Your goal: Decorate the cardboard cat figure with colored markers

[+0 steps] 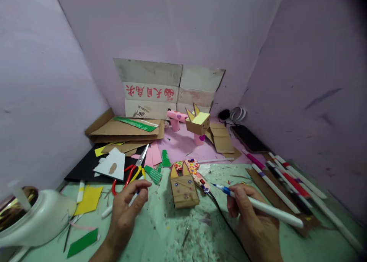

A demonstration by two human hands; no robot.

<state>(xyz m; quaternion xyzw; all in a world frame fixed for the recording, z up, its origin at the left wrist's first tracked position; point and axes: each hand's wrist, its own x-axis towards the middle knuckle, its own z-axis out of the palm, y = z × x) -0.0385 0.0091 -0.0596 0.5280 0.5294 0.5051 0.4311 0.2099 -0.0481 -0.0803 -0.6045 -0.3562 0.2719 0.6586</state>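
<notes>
A white marker with a blue tip (266, 208) is held in my right hand (252, 220), its tip pointing left. My left hand (126, 212) is raised with curled fingers apart and nothing between them, near the red-handled scissors (131, 175). Between my hands a small cardboard box (185, 193) with two pointed ears and a drawn face stands on the green table (160, 235). Behind it lies a patterned glue gun (197, 176) with a black cable. Farther back stands a pink tube figure (199, 139) with an eared box head (197, 123).
Several markers (275, 193) lie at the right beside a black phone (249, 138). Cardboard sheets (129, 129), a white paper piece (116, 164) and yellow paper (88, 201) are at the left. A white object (54, 206) stands at the left edge.
</notes>
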